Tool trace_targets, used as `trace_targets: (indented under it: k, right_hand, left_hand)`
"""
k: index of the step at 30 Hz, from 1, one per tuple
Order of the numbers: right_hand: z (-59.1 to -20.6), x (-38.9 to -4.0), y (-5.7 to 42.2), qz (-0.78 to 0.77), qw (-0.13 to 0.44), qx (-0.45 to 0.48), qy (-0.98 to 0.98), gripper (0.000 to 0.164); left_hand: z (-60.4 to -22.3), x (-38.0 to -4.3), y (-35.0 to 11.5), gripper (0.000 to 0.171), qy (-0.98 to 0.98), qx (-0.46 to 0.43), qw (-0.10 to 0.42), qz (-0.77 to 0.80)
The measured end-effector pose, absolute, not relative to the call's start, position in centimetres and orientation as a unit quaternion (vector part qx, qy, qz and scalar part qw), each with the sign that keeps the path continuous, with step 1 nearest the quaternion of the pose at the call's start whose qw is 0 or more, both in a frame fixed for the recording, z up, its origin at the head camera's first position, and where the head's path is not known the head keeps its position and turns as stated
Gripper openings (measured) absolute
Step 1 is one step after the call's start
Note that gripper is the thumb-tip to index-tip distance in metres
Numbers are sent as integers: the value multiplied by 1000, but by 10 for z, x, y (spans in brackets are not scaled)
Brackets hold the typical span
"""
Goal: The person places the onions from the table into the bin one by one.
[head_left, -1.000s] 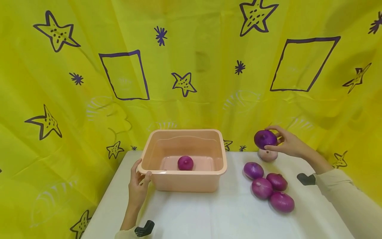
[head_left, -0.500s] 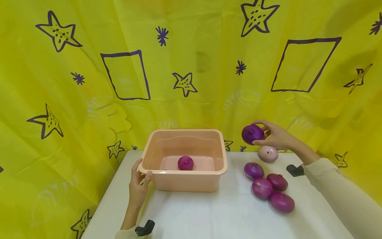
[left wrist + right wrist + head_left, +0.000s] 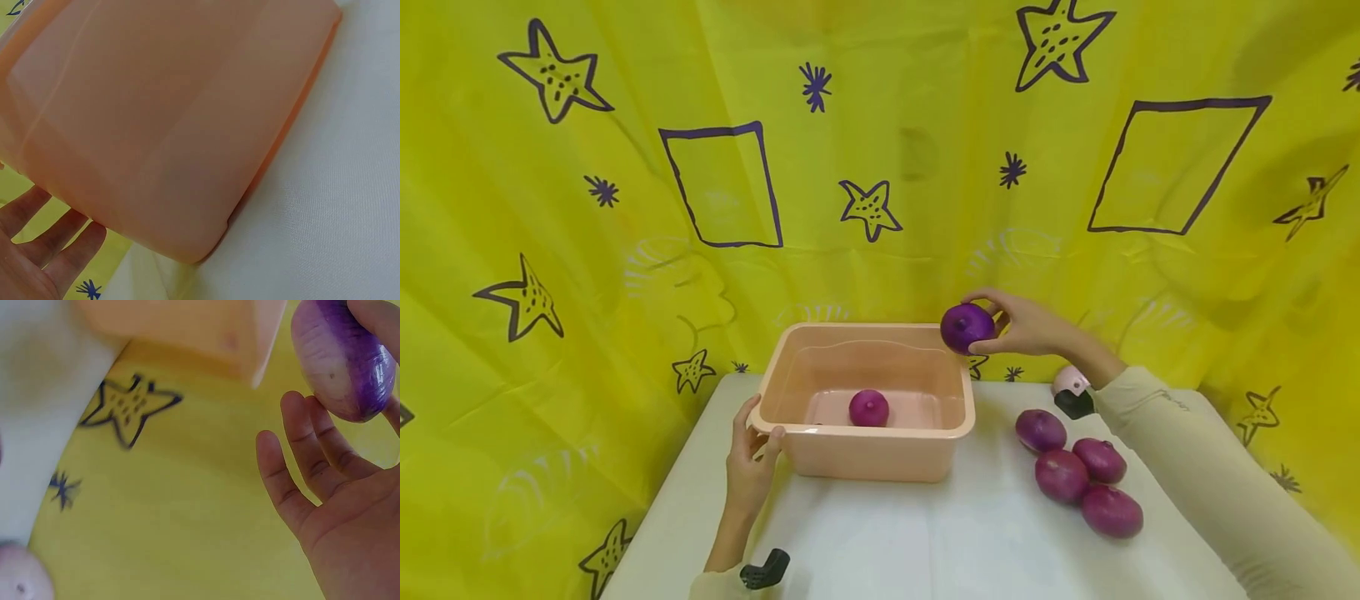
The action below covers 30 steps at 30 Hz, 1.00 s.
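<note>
- Our right hand (image 3: 1030, 325) pinches an onion (image 3: 966, 328) between its fingers, at the far right corner of the tub (image 3: 868, 456), perhaps above it.
- Our left hand (image 3: 751, 473) clasps its near left corner.
- A slack pinch could drop the onion outside.

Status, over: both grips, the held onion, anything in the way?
Left grip holds tub at near left corner. Right grip holds onion clear of table, by tub's far right corner. Another onion inside; no obstruction seen at tub's opening.

No readable text, no labels, no numbers
</note>
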State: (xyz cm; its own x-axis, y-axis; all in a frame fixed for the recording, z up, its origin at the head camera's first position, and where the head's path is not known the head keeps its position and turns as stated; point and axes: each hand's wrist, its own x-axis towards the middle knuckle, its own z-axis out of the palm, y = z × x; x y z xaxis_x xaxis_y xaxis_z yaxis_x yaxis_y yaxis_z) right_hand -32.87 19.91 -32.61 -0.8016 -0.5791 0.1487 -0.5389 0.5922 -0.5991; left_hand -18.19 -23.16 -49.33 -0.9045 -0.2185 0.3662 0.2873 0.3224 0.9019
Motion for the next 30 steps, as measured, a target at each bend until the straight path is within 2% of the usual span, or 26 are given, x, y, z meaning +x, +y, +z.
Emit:
trace_targets:
  k: [18, 24, 30]
  right_hand:
    - [-328, -350, 78, -336, 93, -372, 860, 70]
    - [-337, -348, 56, -343, 131, -375, 851, 68]
    - [-347, -347, 44, -338, 143, -368, 855, 68]
  left_hand:
    - [-492, -180, -235, 63, -786, -10, 224, -577]
    - [-492, -181, -233, 64, -784, -16, 228, -577]
    - [-493, -182, -231, 64, -785, -15, 229, -576]
